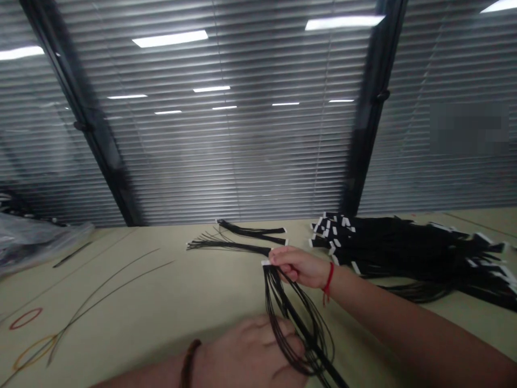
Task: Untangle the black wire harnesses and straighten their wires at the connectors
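Note:
My right hand (301, 265), with a red string at its wrist, pinches a black wire harness (302, 324) near its white connector (265, 263). Thin wires hang from there in loose loops, beside a thicker black strand that runs down to the lower edge. Low in the picture, my left hand (258, 350), wearing a dark bracelet, has its fingers curled at these loops, and some wires cross over them. Its fingertips are partly hidden. Just beyond my right hand lies another black harness (230, 246) with splayed wire ends.
A short black harness (250, 231) lies farther back. To the right is a large pile of black harnesses (399, 242) with white connectors. Leftward are loose thin wires (100, 288), a red ring (26, 318), a yellow ring (34, 350) and a plastic bag (36, 240). Blinds (242, 161) rise behind the table.

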Tool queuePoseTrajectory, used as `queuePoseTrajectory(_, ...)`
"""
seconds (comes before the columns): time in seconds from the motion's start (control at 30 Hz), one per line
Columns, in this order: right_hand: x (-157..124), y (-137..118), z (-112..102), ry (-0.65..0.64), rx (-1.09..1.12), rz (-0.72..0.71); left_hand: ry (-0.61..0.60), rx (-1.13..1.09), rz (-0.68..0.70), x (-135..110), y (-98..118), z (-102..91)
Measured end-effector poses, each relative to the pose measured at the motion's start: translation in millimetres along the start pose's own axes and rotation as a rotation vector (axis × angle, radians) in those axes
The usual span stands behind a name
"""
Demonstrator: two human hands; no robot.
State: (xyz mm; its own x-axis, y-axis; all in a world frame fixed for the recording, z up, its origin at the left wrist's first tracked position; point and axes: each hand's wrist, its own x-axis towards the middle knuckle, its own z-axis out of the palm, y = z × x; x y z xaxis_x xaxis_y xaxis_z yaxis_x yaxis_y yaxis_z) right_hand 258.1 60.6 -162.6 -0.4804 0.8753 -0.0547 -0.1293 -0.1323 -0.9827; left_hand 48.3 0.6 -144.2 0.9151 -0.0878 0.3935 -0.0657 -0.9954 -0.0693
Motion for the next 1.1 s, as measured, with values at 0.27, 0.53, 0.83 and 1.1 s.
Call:
queuePoseTrajectory(0.27,3,19,4,-0.033,0.127,0.085,0.018,0.167,0.118,-27,-28,4.0)
queuePoseTrajectory(0.53,7,37,16,0.03,0.066,0.04,0.116,-0.22,-0.252,-3,-24,-8.7)
queuePoseTrajectory(0.83,-2,49,32,-0.06,0.053,0.076,0.215,-0.951,-0.916,2,-67,1.4)
queuePoseTrajectory(1.1,-8,57,49,-0.164,-0.018,0.087,-0.098,-1.431,-1.118,-7,-19,-14.3)
